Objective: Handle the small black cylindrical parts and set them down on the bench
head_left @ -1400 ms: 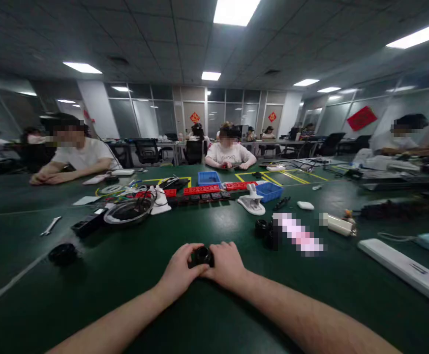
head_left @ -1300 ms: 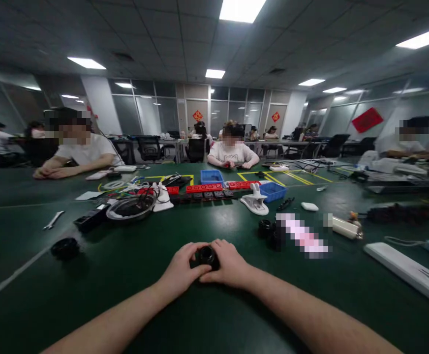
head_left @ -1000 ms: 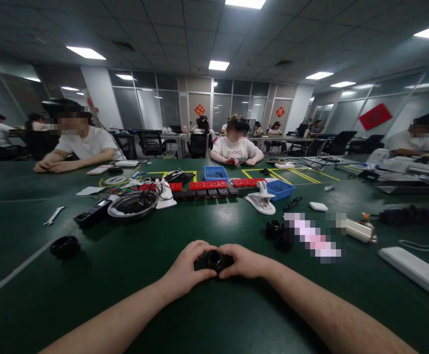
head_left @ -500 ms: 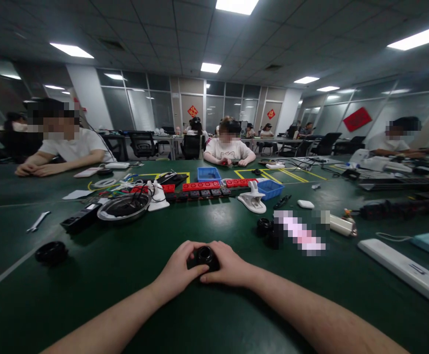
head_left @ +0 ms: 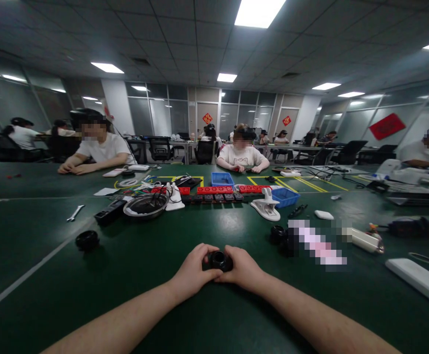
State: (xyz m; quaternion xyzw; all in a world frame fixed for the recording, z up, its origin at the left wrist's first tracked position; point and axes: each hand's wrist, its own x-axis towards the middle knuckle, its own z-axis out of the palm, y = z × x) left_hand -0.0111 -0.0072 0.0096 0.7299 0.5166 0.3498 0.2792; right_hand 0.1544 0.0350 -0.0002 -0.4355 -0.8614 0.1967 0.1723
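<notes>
Both hands' fingers (head_left: 203, 255) cover most of the small black part (head_left: 220, 260); its shape stays unclear.

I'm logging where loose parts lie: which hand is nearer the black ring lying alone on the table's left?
Left. The left hand sits on the black ring's side; the right hand is farther right, beyond the black part both hold.

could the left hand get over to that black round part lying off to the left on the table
Probably yes. The black round part lies alone on the green table, with bare surface between it and the left hand. But that hand now grips a small black cylinder together with the right hand.
</notes>
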